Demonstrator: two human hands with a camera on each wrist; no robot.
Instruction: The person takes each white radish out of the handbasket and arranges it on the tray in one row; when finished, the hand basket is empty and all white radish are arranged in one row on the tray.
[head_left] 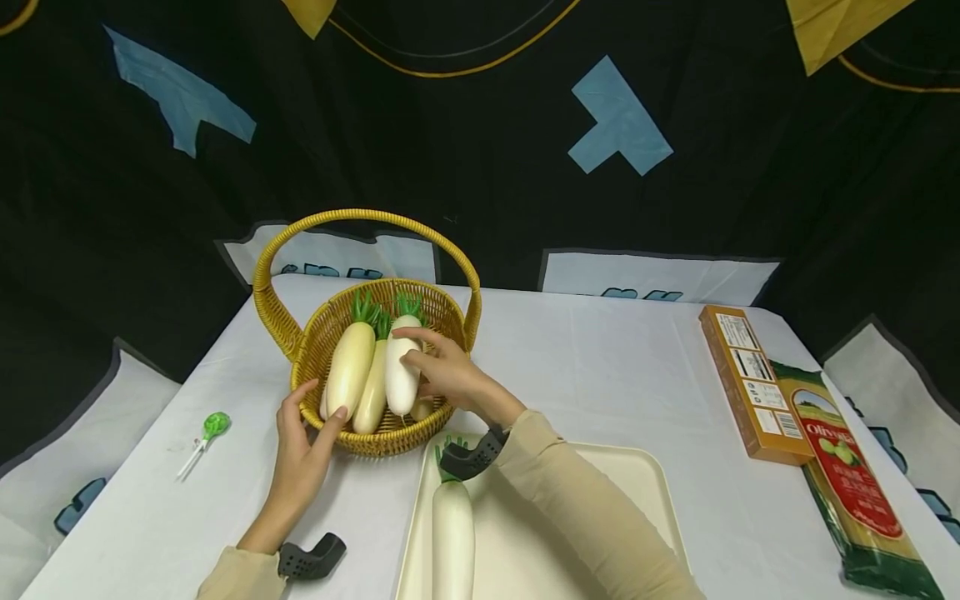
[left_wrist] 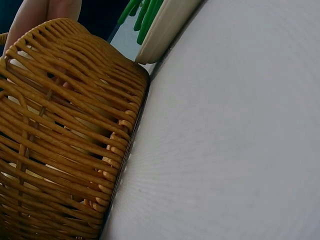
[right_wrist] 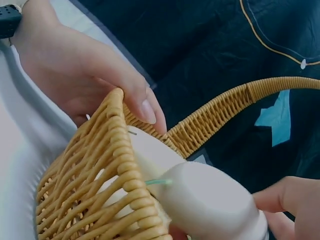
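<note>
The left hand (head_left: 303,450) closes its grip over the near-left rim of the wicker basket (head_left: 384,445), likely to steady it. Inside, at the right, the right hand (head_left: 450,371) pinches a white radish (head_left: 400,379) round its body, probably for firmer hold; a second radish (head_left: 453,542) lies on the near tray (head_left: 622,475).

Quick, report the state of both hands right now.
Left hand: holding the basket at its rim.
Right hand: holding the white radish inside the basket, fingers curled around it.
</note>
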